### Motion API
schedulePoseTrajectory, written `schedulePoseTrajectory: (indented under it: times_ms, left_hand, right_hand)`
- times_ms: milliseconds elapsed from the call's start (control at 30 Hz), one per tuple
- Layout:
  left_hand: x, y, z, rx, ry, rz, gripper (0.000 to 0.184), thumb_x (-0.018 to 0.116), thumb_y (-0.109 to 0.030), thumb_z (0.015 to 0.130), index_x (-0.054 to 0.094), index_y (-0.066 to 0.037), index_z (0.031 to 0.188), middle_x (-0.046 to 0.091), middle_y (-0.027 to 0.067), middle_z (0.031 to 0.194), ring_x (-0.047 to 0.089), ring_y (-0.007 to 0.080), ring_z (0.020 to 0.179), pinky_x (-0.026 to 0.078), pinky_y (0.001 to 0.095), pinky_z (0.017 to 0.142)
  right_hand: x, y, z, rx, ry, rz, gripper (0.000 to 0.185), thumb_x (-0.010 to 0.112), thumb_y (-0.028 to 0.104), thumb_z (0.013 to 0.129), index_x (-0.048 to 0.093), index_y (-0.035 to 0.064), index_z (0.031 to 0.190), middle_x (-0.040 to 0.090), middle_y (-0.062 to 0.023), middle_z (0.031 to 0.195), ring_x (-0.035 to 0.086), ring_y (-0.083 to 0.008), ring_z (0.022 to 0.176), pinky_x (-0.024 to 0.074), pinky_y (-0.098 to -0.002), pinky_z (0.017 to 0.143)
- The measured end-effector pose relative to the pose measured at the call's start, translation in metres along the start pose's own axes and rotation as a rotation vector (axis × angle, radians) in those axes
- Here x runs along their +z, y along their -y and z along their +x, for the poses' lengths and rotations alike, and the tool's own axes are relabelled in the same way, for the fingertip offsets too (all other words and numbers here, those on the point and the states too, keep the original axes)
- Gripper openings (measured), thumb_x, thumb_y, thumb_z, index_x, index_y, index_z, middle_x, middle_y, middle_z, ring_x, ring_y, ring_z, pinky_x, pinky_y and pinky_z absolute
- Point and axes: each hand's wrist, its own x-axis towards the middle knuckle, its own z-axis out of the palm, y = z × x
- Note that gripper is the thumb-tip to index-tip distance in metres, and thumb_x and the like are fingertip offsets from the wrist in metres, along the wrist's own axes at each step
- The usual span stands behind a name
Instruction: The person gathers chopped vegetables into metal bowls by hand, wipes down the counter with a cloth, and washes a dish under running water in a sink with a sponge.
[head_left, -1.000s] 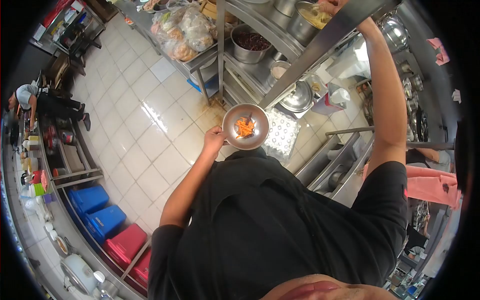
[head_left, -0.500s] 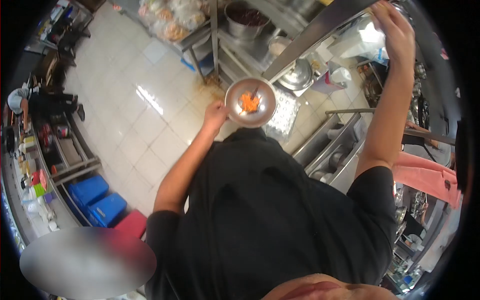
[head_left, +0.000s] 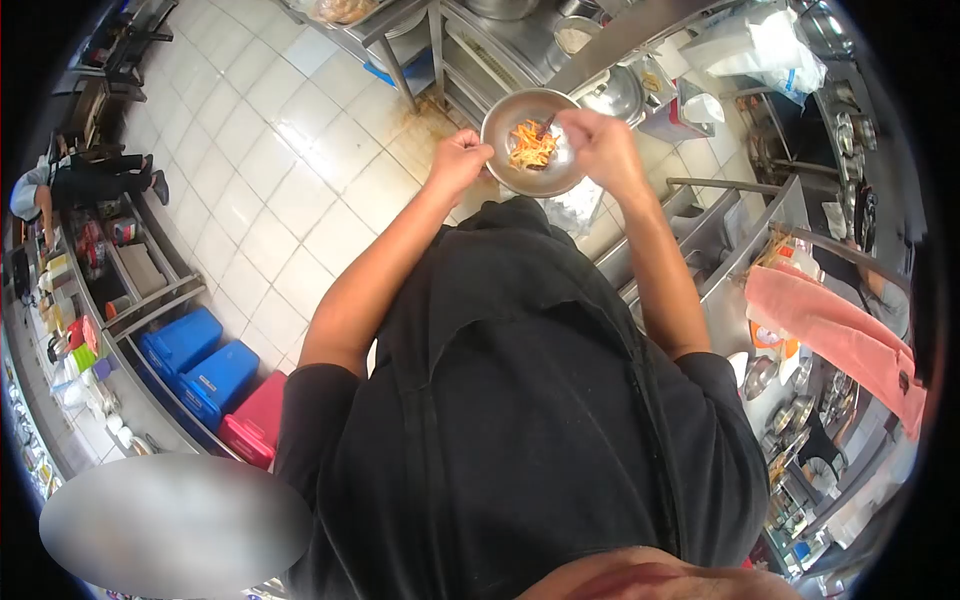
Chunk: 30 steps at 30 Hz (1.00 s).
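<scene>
My left hand (head_left: 460, 162) is closed on the left edge of a round metal bowl (head_left: 500, 172), held up in front of my apron. Orange and pale yellow shreds (head_left: 533, 146) lie in a heap in the bowl. A thin dark utensil (head_left: 545, 126) stands among them, its kind unclear. At the bowl's right side is my right hand (head_left: 605, 150), slightly blurred, with its fingers curled over the rim. What these fingers hold, if anything, is hidden.
A steel counter (head_left: 500, 45) with pots and a lidded pan (head_left: 612, 95) stands ahead. Steel sinks (head_left: 690, 215) are to the right, beside a pink cloth (head_left: 830, 330) on a rail. Blue bins (head_left: 215, 380) stand left; a person (head_left: 85, 185) bends at the far left.
My right hand came down from the upper shelf area to the bowl. The bowl moved up and slightly right in view. Pale yellow shreds now show among the orange ones.
</scene>
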Motion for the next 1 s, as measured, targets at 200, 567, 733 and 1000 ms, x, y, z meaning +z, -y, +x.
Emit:
schedulePoseTrajectory:
  times_ms: [200,567,733,1000]
  left_hand:
    - [-0.002,0.008,0.002,0.029,0.007,0.085,0.009,0.063,-0.007,0.078,0.057,-0.003,0.073,0.057,0.0036,0.068,0.058,0.0140,0.059,0.051,0.0293,0.052]
    - [-0.002,-0.006,-0.016,-0.054,-0.017,0.071,0.015,0.058,-0.002,0.082,0.048,-0.007,0.071,0.052,0.0029,0.067,0.056,0.0139,0.056,0.054,0.0311,0.056]
    - [-0.008,0.001,-0.018,-0.005,0.019,0.012,0.018,0.058,0.001,0.081,0.048,-0.008,0.069,0.055,0.0039,0.068,0.060,0.0145,0.057,0.058,0.0311,0.057]
    - [-0.019,-0.001,-0.036,-0.035,-0.075,0.030,0.022,0.058,0.002,0.080,0.046,-0.007,0.065,0.049,0.0005,0.066,0.053,0.0103,0.058,0.057,0.0313,0.056]
  right_hand:
    - [-0.013,0.002,0.003,-0.214,0.169,-0.129,0.018,0.062,0.006,0.083,0.068,0.0019,0.099,0.069,-0.0144,0.096,0.066,-0.0270,0.080,0.0514,-0.0317,0.071]
    - [-0.297,0.086,0.150,-0.201,-0.547,-0.171,0.016,0.061,0.012,0.077,0.068,-0.0011,0.073,0.067,-0.0076,0.072,0.062,-0.0114,0.067,0.0488,-0.0267,0.059]
    - [-0.295,0.107,0.205,0.107,0.061,-0.636,0.018,0.057,0.015,0.078,0.068,0.0046,0.068,0.065,-0.0066,0.068,0.062,-0.0152,0.064,0.0470,-0.0346,0.054]
    - [-0.287,-0.006,0.317,0.137,0.342,-0.852,0.017,0.060,0.021,0.076,0.067,0.0064,0.076,0.063,-0.0055,0.069,0.058,-0.0189,0.058,0.0469,-0.0361,0.054]
